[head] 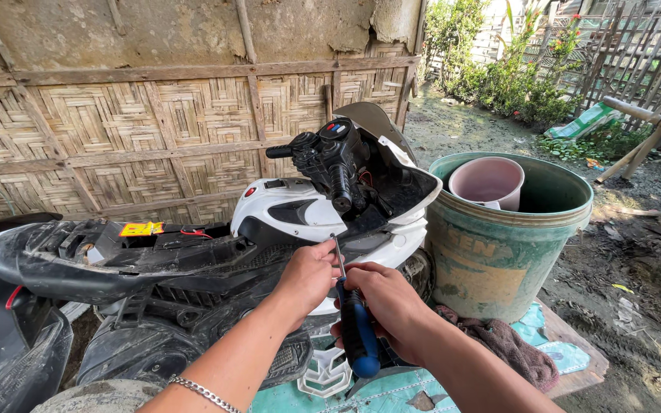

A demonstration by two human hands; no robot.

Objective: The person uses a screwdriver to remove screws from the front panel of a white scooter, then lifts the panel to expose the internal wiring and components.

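Note:
A child's toy motorbike (193,260), black and white, lies on its side in front of me with its handlebar (323,160) sticking up. My right hand (388,306) grips a screwdriver (357,325) with a blue and black handle, its metal shaft pointing up at the white body panel (292,210). My left hand (311,275) pinches the shaft near the tip, just below the panel's edge. A silver chain bracelet (200,391) sits on my left wrist.
A large green bucket (499,252) stands at the right with a pink pot (491,182) inside. A brown rag (506,348) lies on a wooden board beneath it. A woven bamboo wall (154,130) is behind the bike; muddy ground and bushes lie to the right.

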